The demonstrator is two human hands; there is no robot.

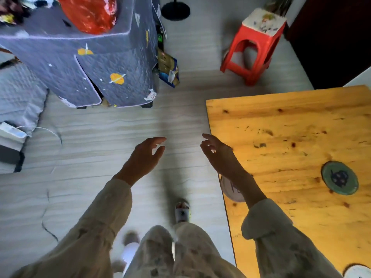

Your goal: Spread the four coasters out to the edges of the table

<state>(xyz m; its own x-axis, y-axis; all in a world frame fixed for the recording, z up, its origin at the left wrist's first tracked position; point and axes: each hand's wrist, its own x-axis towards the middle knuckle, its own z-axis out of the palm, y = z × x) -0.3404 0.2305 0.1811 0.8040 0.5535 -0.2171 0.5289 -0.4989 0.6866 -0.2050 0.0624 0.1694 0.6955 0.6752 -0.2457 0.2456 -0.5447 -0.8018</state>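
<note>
A wooden table (281, 121) fills the right side of the view. On it lies a round green coaster (339, 177) with a dark motif, toward the right. A pale coaster (230, 190) sits at the table's left edge, half hidden under my right forearm. Part of a white coaster (358, 271) shows at the bottom right corner. My left hand (143, 157) hangs over the floor, left of the table, fingers apart and holding nothing. My right hand (218, 152) hovers over the table's left edge, fingers spread, nothing in it.
A red plastic stool (255, 47) stands on the floor beyond the table. A grey quilted cover (86, 63) drapes furniture at the upper left, with a red bag on top. A black round base (175, 11) stands at the far wall. My feet show below.
</note>
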